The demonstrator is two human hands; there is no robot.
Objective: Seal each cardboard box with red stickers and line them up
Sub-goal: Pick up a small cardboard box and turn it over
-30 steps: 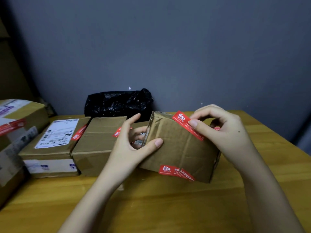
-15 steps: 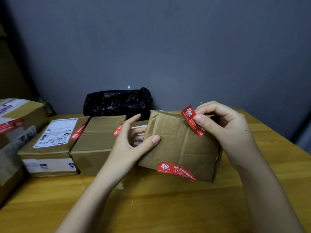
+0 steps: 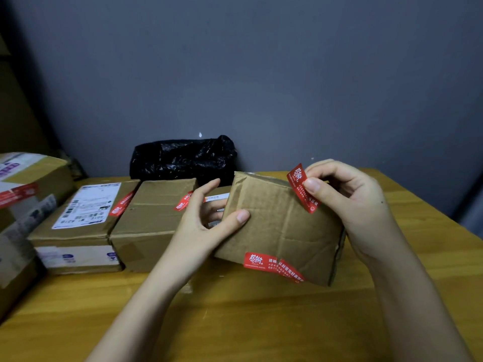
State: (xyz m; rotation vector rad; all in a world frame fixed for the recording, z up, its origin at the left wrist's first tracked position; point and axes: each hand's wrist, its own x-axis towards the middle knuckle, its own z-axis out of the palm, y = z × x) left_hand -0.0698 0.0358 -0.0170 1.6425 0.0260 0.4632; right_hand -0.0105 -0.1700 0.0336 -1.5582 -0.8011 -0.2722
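Two hands on one box (image 3: pixel 282 231), tilted on the tabletop (image 3: pixel 261 322) at center, row of boxes (image 3: pixel 146 218) at 9 o'clock. Left hand (image 3: pixel 206 226) grips its left edge; right hand (image 3: pixel 347 202) pinches a red sticker (image 3: pixel 300 186) at the top edge. Box looks light, stiff, creased; hold by edges. Sticker flimsy, tacky; pinch its end.
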